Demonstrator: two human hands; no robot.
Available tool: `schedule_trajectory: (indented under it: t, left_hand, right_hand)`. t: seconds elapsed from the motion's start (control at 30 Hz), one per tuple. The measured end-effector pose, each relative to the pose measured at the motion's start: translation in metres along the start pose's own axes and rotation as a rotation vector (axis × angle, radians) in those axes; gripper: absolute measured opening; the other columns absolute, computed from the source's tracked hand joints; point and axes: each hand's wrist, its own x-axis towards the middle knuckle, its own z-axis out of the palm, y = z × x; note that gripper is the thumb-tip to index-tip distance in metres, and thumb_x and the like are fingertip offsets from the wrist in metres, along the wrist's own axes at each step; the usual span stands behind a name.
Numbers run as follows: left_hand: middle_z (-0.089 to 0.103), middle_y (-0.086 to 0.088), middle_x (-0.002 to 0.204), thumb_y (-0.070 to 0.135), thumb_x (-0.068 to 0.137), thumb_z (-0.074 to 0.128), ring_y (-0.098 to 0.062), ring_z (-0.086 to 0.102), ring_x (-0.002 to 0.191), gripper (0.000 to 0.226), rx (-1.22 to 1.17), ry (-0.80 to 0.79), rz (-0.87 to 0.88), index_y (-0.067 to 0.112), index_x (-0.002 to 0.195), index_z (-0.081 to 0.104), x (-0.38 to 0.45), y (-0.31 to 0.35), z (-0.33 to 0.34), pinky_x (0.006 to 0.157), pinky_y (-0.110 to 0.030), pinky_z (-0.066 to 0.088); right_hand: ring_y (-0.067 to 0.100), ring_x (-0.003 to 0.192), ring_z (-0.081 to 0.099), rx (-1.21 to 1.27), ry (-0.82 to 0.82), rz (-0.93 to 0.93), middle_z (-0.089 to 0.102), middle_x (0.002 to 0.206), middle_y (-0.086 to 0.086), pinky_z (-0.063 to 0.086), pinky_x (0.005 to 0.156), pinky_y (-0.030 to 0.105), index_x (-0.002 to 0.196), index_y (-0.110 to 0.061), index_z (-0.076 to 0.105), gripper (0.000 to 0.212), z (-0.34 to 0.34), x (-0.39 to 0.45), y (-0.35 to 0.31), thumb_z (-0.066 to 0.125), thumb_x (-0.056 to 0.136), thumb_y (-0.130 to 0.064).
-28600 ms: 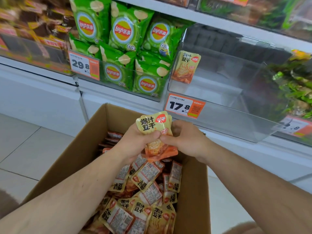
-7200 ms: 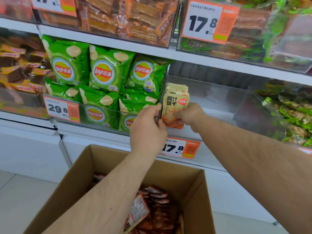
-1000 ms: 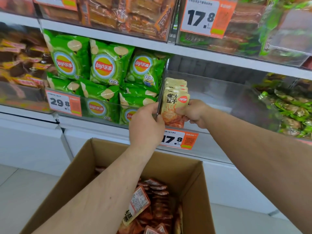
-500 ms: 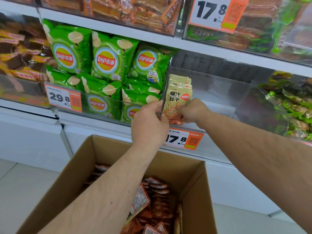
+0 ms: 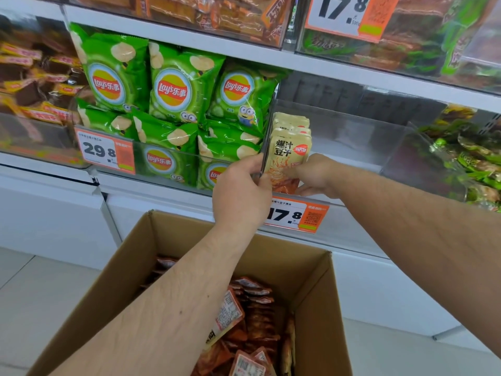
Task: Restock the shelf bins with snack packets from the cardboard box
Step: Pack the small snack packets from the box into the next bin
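Right fingers: the right hand (image 5: 315, 176) pinches the lower right edge of the front snack packet (image 5: 288, 158), fingers curled around it.
Left fingers: the left hand (image 5: 240, 195) curls at the packet's left edge, against the clear divider; thumb and fingers appear to grip there.
Packet position: upright, facing out, at the left front corner of the clear shelf bin (image 5: 352, 137), with a few matching packets (image 5: 291, 122) standing just behind it.
Doing it well: probably best to keep both edges level, press the row back against the divider, and let go only once it stands alone.
Shelf bin: otherwise mostly bare; price tag (image 5: 296, 215) below.
Neighbouring bin: green crisp bags (image 5: 173, 90), stacked.
Cardboard box (image 5: 130, 267): open below the arms, many orange packets (image 5: 249, 316) still inside.
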Motion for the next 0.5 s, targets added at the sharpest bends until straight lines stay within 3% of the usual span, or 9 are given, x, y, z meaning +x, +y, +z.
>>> schedule_trajectory:
  t: [0.1,0.2,0.27,0.33,0.4,0.5]
  left_hand:
    - [0.07,0.017,0.109,0.017,0.094,0.061,-0.006,0.065,0.099,0.033,-0.055,-0.046,-0.026,0.032,0.122,0.068,0.0,-0.002,-0.002,0.088,-0.035,0.056]
    - [0.066,0.02,0.111,0.022,0.096,0.061,0.002,0.062,0.101,0.034,-0.173,-0.059,-0.093,0.025,0.13,0.063,-0.005,-0.01,-0.012,0.092,-0.022,0.05]
    - [0.065,0.022,0.103,0.022,0.095,0.062,0.005,0.061,0.097,0.026,-0.207,-0.017,-0.12,0.025,0.121,0.065,-0.016,-0.025,-0.024,0.09,-0.018,0.047]
    - [0.067,0.018,0.095,0.021,0.094,0.064,-0.004,0.065,0.092,0.015,-0.165,-0.005,-0.167,0.03,0.106,0.067,-0.03,-0.049,-0.038,0.086,-0.022,0.05]
    - [0.068,0.01,0.092,0.02,0.093,0.065,-0.013,0.065,0.089,0.013,-0.065,-0.067,-0.248,0.032,0.099,0.067,-0.045,-0.077,-0.047,0.081,-0.024,0.05]
    - [0.068,0.008,0.096,0.017,0.092,0.062,-0.01,0.063,0.091,0.015,0.077,-0.156,-0.35,0.028,0.099,0.068,-0.066,-0.11,-0.052,0.083,-0.023,0.046]
  right_hand:
    - [0.022,0.093,0.067,-0.022,-0.003,0.023,0.057,0.088,0.0,0.058,0.081,0.033,0.092,-0.019,0.054,0.016,-0.008,-0.016,-0.004,0.064,0.094,-0.031]
    - [0.021,0.083,0.06,-0.286,0.206,-0.038,0.059,0.105,0.008,0.047,0.064,0.03,0.098,-0.01,0.055,0.029,-0.013,-0.038,-0.009,0.066,0.091,-0.035]
    - [0.029,0.094,0.058,-0.477,0.498,-0.293,0.054,0.121,0.011,0.042,0.072,0.031,0.119,-0.008,0.053,0.036,-0.006,-0.059,-0.007,0.062,0.09,-0.027]
    - [0.033,0.092,0.058,-0.416,0.653,-0.59,0.055,0.112,0.01,0.046,0.073,0.037,0.109,-0.013,0.058,0.027,0.018,-0.092,-0.003,0.06,0.083,-0.022]
    - [0.029,0.08,0.059,-0.303,0.575,-0.745,0.058,0.088,0.003,0.048,0.066,0.038,0.087,-0.017,0.06,0.013,0.052,-0.12,0.007,0.057,0.076,-0.023]
    - [0.024,0.077,0.059,-0.405,0.249,-0.649,0.058,0.076,-0.005,0.05,0.067,0.033,0.076,-0.022,0.057,0.007,0.11,-0.131,0.034,0.054,0.075,-0.028]
